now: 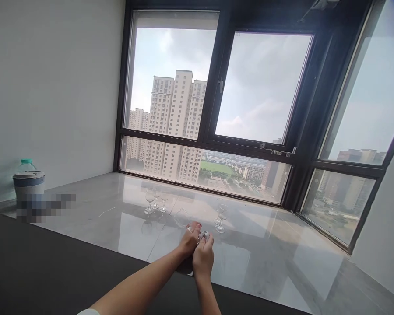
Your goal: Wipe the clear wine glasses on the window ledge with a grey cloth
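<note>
My left hand is closed around the stem end of a clear wine glass. The glass is tilted, its bowl pointing away from me to the left. Close beside it, my right hand pinches a small white cloth or tissue near the foot of the glass. Whether the cloth touches the glass, I cannot tell. Past my hands to the left, a cluster of stemmed glasses stands upright on the glossy grey sill. To the right stand two more stemmed glasses, one partly behind the other.
At the far left a lidded paper cup stands in front of a bottle with a green cap. Dark-framed windows rise behind the sill. A white wall closes off the left side. The sill's front edge runs beneath my forearms.
</note>
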Action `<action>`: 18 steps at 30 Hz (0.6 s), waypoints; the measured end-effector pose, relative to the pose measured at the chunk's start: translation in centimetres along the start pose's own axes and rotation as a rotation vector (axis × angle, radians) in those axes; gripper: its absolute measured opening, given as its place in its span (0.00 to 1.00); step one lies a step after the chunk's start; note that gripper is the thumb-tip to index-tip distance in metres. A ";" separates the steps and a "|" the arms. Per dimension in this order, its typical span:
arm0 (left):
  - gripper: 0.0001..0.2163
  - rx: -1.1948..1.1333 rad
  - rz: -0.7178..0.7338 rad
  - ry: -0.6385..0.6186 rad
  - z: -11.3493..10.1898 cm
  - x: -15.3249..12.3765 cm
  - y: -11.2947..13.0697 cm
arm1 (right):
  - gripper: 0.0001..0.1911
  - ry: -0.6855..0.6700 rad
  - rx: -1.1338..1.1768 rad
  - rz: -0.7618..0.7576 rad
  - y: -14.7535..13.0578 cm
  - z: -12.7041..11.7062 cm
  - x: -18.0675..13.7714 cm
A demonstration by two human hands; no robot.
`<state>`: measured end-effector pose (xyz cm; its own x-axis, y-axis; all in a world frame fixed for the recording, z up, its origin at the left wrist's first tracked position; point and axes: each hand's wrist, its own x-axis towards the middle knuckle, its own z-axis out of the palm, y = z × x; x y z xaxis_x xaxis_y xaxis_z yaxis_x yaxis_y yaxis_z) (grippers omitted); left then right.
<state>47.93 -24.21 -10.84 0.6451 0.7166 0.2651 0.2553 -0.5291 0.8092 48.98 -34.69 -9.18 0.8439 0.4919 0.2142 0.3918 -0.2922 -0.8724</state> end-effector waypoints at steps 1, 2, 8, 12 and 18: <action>0.19 0.004 -0.002 -0.009 0.1 0.1 -0.2 | 0.28 0.010 0.015 0.018 -0.1 0.2 0.0; 0.19 0.016 -0.004 -0.015 0.1 0.1 -0.3 | 0.28 0.022 0.024 0.028 -0.1 0.3 0.1; 0.18 0.113 0.033 -0.011 0.1 -0.3 0.1 | 0.28 0.096 0.047 0.033 0.7 -2.9 2.0; 0.14 0.104 0.083 -0.048 -0.2 -0.9 0.8 | 0.30 0.145 -0.005 0.035 1.9 -7.7 4.2; 0.14 0.226 0.090 -0.078 -0.2 -1.5 1.4 | 0.27 -0.018 -0.613 -0.082 8.8 -14.2 7.5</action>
<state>47.15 -25.93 -9.96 0.7238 0.6297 0.2820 0.3435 -0.6833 0.6442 63.94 -45.24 -9.07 0.7979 0.5451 0.2575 0.5989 -0.6681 -0.4415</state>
